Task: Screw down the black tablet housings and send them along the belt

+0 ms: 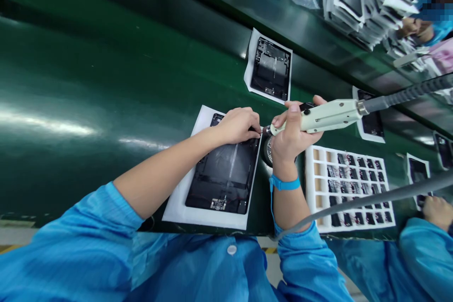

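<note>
My right hand is wrapped round a pale green electric screwdriver, held almost level with its tip pointing left. The fingers of my left hand are pinched together at the upper right corner of an opened black tablet, close to the screwdriver's tip. Whatever lies between those fingertips is hidden. The tablet rests on a white sheet on the green bench. Partly covered by my right hand is a round metal dish. A blue wrist strap circles my right wrist.
Another opened tablet lies beyond on white foam. To the right stands a white tray of small black parts with wires. A grey cable crosses over it. A co-worker's hand is at far right; stacked panels stand at the back.
</note>
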Motion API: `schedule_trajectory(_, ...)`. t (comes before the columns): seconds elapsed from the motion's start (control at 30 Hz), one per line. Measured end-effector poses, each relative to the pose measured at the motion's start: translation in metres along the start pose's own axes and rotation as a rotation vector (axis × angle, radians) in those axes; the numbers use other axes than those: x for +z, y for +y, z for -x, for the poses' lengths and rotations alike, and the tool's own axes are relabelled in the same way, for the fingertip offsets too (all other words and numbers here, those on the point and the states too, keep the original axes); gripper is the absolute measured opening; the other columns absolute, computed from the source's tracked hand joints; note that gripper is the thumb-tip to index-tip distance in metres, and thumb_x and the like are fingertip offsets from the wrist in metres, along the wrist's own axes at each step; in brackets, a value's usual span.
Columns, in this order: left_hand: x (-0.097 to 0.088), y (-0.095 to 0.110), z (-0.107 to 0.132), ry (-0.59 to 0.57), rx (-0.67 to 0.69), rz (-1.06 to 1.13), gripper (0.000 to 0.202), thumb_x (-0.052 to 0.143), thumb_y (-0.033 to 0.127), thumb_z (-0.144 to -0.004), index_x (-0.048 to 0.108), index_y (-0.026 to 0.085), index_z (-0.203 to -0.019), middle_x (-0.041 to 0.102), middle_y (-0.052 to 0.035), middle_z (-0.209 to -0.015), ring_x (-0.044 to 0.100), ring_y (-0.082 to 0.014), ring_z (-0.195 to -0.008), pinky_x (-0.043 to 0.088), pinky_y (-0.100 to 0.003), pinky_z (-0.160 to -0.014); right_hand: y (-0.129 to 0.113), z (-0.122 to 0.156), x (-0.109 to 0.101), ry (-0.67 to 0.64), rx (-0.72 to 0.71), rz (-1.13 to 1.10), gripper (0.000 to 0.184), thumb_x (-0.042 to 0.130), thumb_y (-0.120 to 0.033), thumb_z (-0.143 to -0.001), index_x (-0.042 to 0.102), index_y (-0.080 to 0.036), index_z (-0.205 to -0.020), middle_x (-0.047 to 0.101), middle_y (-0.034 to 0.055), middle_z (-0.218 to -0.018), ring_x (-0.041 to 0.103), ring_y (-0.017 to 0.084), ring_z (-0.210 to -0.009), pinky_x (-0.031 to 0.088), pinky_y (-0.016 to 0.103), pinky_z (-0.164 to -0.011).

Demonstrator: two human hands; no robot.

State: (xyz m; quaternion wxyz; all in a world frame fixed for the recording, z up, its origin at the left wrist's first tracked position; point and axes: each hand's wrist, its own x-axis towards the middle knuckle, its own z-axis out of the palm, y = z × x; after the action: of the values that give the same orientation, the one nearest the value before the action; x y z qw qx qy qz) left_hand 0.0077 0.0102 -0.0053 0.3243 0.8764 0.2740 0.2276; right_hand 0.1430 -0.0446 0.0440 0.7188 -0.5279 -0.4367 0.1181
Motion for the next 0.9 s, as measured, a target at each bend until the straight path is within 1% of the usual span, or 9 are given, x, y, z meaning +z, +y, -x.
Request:
schedule_trajectory(0.07,0.0002,0.0000,-0.0001,0.002,-0.010,0.003,0.005,0.092,0.024,-0.096,0.092,0.029,-0.097,0.086,-0.0005,-0.106,0.073,-0.0241,-0.108,0.050,-0.037,-0.089,-0.0007,0.0004,-0.0004,-0.004,0.000,-0.007,0.049,0.078,-0.057,-0.098,0.054,-0.030,-0.131,0.073,-0.0065,-0.093,0.052,0.007,-0.046,0.055,0.029,-0.050)
schedule_trajectory(0.23,0.0009,-0.0001,-0.0003,0.001,-0.027,0.017,0.007,0.096,0.024,-0.092,0.091,0.029,-0.094,0.087,0.0001,-0.106,0.074,-0.0247,-0.111,0.049,-0.037,-0.087,-0.0027,0.0020,0.0000,-0.017,0.000,-0.069,0.046,0.080,-0.047,-0.097,0.056,-0.028,-0.131,0.074,-0.0072,-0.090,0.054,0.007,-0.046,0.053,0.028,-0.050)
schedule_trajectory(0.43,0.0009,-0.0004,-0.0005,0.002,-0.027,0.016,0.005,0.092,0.023,-0.094,0.090,0.028,-0.093,0.087,-0.0011,-0.106,0.074,-0.0248,-0.110,0.051,-0.037,-0.088,-0.0051,0.0041,0.0019,-0.012,0.006,-0.015,0.047,0.079,-0.050,-0.097,0.054,-0.029,-0.131,0.073,-0.0068,-0.092,0.053,0.006,-0.046,0.054,0.028,-0.049)
schedule_trajectory(0.63,0.0005,0.0011,-0.0003,0.005,-0.035,0.011,0.009,0.090,0.018,-0.092,0.090,0.027,-0.092,0.086,-0.0015,-0.104,0.074,-0.0251,-0.109,0.052,-0.036,-0.087,-0.0056,0.0043,0.0023,-0.003,0.003,0.011,0.049,0.079,-0.055,-0.097,0.055,-0.029,-0.130,0.072,-0.0059,-0.093,0.053,0.007,-0.046,0.055,0.029,-0.049)
schedule_trajectory(0.9,-0.0011,0.0010,0.0012,0.006,-0.035,0.024,0.010,0.089,0.018,-0.092,0.090,0.028,-0.090,0.086,-0.0008,-0.102,0.074,-0.0253,-0.109,0.053,-0.036,-0.087,-0.0051,0.0047,0.0002,-0.017,0.005,-0.040,0.047,0.081,-0.050,-0.097,0.056,-0.029,-0.130,0.073,-0.0066,-0.091,0.054,0.007,-0.047,0.054,0.028,-0.049)
